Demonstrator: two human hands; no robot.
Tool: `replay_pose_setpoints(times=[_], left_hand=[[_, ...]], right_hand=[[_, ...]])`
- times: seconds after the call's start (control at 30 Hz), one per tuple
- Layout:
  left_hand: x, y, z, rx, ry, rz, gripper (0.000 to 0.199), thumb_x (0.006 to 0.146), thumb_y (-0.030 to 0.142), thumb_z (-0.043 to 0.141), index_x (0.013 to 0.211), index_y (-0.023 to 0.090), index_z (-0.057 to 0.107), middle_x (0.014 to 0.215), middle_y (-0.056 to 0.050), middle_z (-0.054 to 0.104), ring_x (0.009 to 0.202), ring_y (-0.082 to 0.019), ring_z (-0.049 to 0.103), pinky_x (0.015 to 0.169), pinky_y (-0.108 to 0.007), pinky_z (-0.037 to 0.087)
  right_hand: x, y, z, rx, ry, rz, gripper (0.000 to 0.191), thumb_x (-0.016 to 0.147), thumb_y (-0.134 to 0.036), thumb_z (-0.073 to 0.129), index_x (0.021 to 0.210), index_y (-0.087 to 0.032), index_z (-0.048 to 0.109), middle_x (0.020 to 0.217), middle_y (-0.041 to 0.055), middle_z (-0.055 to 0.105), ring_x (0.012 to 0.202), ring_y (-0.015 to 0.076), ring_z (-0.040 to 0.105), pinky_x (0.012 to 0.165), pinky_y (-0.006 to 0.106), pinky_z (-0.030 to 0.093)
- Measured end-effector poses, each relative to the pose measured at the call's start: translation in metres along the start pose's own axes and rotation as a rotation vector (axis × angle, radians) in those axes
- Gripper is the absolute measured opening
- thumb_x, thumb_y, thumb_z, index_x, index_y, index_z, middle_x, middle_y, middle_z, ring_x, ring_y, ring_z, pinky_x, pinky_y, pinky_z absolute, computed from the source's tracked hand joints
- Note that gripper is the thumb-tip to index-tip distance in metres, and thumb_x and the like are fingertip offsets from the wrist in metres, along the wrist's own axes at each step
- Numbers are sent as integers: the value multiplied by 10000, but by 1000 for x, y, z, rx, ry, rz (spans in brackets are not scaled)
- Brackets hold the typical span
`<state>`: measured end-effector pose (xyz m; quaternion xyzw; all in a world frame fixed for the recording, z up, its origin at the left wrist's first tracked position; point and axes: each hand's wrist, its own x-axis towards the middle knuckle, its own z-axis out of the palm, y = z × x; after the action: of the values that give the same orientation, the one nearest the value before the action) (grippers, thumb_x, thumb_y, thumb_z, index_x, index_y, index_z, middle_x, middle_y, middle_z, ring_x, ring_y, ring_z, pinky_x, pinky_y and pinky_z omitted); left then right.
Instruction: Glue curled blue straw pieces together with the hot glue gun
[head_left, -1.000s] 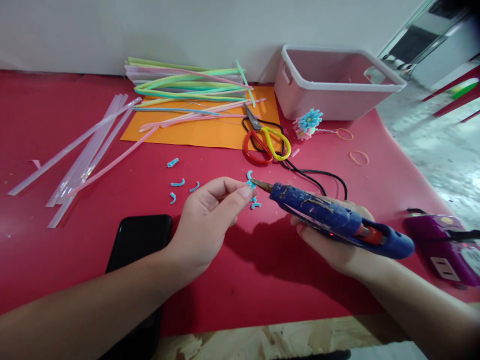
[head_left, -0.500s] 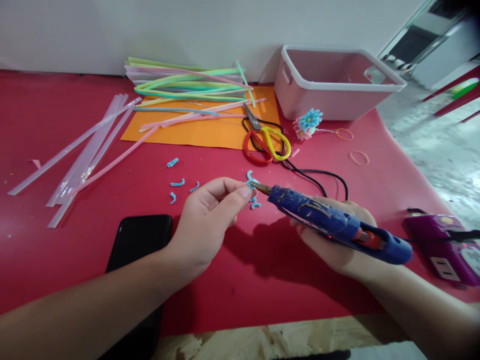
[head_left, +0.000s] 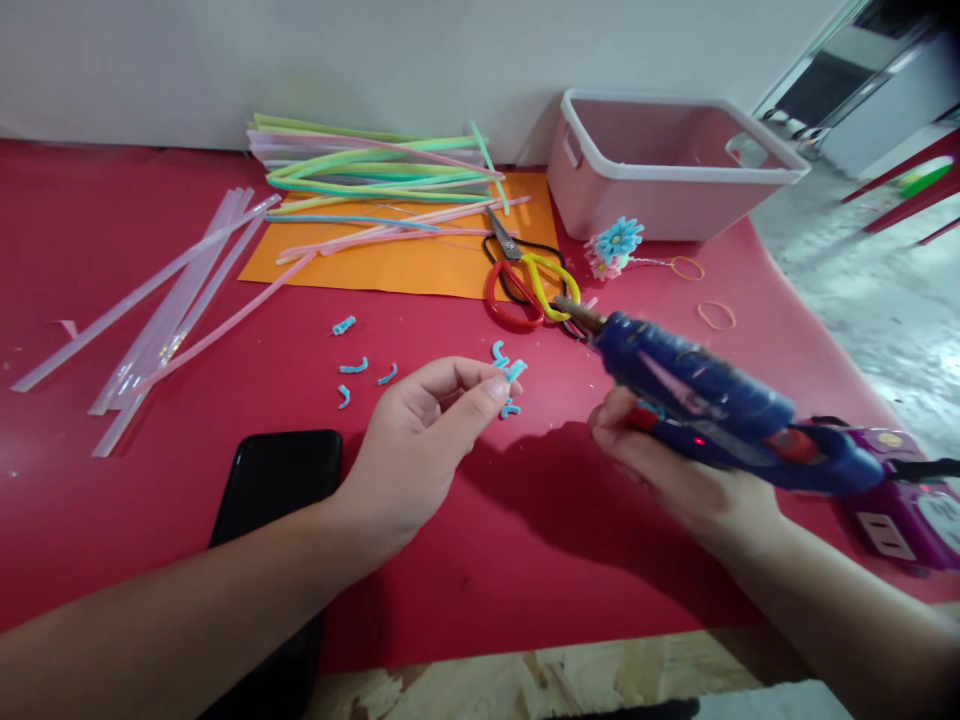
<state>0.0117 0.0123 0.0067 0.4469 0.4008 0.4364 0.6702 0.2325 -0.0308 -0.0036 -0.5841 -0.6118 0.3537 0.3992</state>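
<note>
Between thumb and forefinger, my left hand (head_left: 431,430) pinches a small blue pipe-cleaner piece (head_left: 515,371) over the red table. My right hand (head_left: 675,470) is wrapped round a blue glue gun (head_left: 690,390), whose metal tip points left, apart from the blue piece and in front of the scissors' yellow handle. A red light glows on the gun's side. Other short curved blue pieces (head_left: 353,366) lie left of my left hand, and a few sit just behind and below its fingertips. A small blue bundle (head_left: 343,326) rests farther back.
Scissors (head_left: 534,290) lie partly on an orange sheet (head_left: 360,270) with colored pipe cleaners (head_left: 375,165). Clear glue sticks (head_left: 184,290) are at left, a black phone (head_left: 281,480) near my left forearm. At right are a pink bin (head_left: 667,200), flower (head_left: 618,243) and purple power box (head_left: 900,510).
My right hand has drawn the glue gun right and up, off the blue piece. My left hand has stayed nearly in place, and the piece in its fingertips now shows more clearly.
</note>
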Motion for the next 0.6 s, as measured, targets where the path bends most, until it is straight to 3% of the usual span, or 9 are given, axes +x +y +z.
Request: replay_pose_setpoints(times=[0.13,0.3,0.4,0.6], left_hand=[[-5,0,0,272,-166,97,123,938,244,631,827,194,649,724,36,543,620,-88,468,577,-233,384],[-8,-2,-1,535,-353,416,108,965,168,582,882,169,651,777,3,588,713,-113,536,675,-250,451],[-7,-5,-3,588,-385,536,101,963,110,571,908,155,642,811,-3,608,746,-102,553,717,-230,470],[-5,-5,-5,656,-364,579,112,961,86,569,906,162,630,816,8,626,781,-98,552,741,-219,457]], right_hand=[[3,-6,7,438,11,179,176,847,-367,758,884,-236,647,596,-51,608,523,108,548,506,227,478],[4,-15,12,565,-25,263,332,756,-443,861,906,-222,663,705,-22,680,534,88,539,466,207,442],[4,-14,13,600,-97,260,364,738,-461,874,917,-226,662,749,-1,711,585,103,568,481,211,448],[5,-13,12,627,-113,255,350,732,-382,894,935,-234,651,756,-24,692,574,89,548,490,214,446]])
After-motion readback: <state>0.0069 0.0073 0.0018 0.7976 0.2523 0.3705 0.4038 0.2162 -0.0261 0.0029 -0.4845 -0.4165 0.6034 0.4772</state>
